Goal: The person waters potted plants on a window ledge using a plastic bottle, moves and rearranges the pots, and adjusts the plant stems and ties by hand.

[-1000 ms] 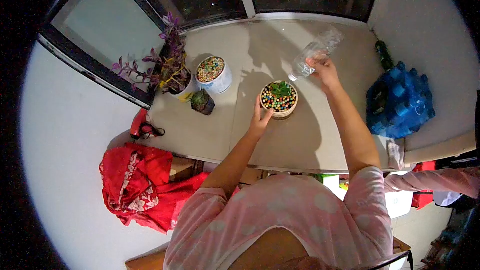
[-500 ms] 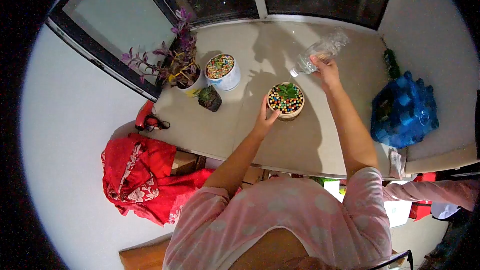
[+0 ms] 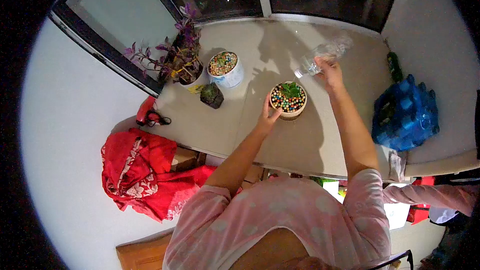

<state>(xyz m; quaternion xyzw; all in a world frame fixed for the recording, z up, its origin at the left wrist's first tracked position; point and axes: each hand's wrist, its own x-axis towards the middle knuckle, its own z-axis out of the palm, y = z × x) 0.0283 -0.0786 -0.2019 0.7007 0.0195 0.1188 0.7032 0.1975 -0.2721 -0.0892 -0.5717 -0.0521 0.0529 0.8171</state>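
Note:
My left hand (image 3: 269,115) is on the near left side of a round pot (image 3: 289,116), thumb and fingers curved round its wall. Multicoloured beads (image 3: 287,103) and a small green plant (image 3: 290,90) fill the pot's top. In my right hand (image 3: 329,73) is a clear plastic bottle (image 3: 325,53), tilted with its white cap end (image 3: 299,74) down and to the left, just above the pot's far right edge. A faint thin line, perhaps water, shows between the bottle's mouth and the pot.
Left on the ledge (image 3: 220,130) are a white beaded pot (image 3: 232,78), a small dark pot (image 3: 212,97) and a purple-leaved plant (image 3: 188,65). A red hair dryer (image 3: 146,111) lies near red cloth (image 3: 135,170). Blue-wrapped bottles (image 3: 406,114) stand right, by a green bottle (image 3: 394,67).
The whole view has shifted, so the ledge and pots appear further right. Both hands keep their holds, and the bottle stays tilted over the pot's edge.

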